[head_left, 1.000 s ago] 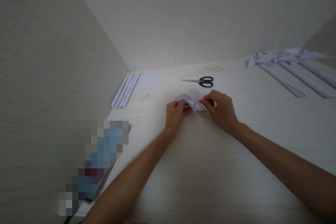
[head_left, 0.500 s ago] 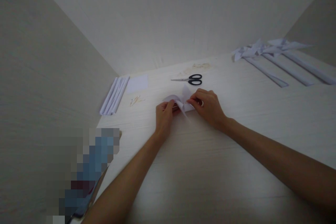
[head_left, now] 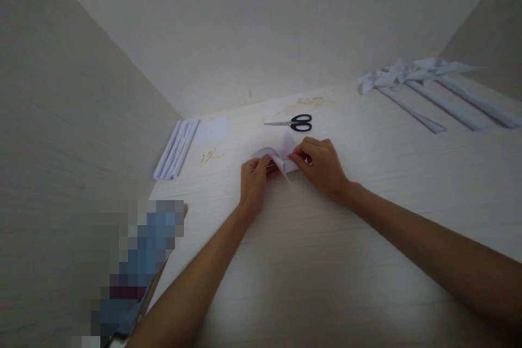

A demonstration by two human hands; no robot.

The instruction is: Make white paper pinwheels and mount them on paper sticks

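Note:
A white paper pinwheel (head_left: pixel 289 143) with curled blades is held just above the table, between both hands. My left hand (head_left: pixel 253 184) grips its left side, thumb on top and fingers underneath. A thin stick-like piece shows by the left fingers, partly covered by the paper. From the right, my right hand (head_left: pixel 324 166) pinches at the middle of the pinwheel with thumb and forefinger; any small piece inside that pinch is hidden. Black-handled scissors (head_left: pixel 302 123) lie just beyond the paper, blades pointing left.
Several rolled paper sticks (head_left: pixel 176 149) lie at the left beside a white paper square (head_left: pixel 212 129). Small thin sticks (head_left: pixel 207 156) rest nearer. Tiny scraps (head_left: pixel 310 101) are near the back wall. Three pinwheels on paper sticks (head_left: pixel 452 95) lie at the right. A pixelated patch covers the lower left.
The whole view has shifted slightly. My right fingers stay pinched at the pinwheel's middle with only a slight movement; my left hand keeps its grip.

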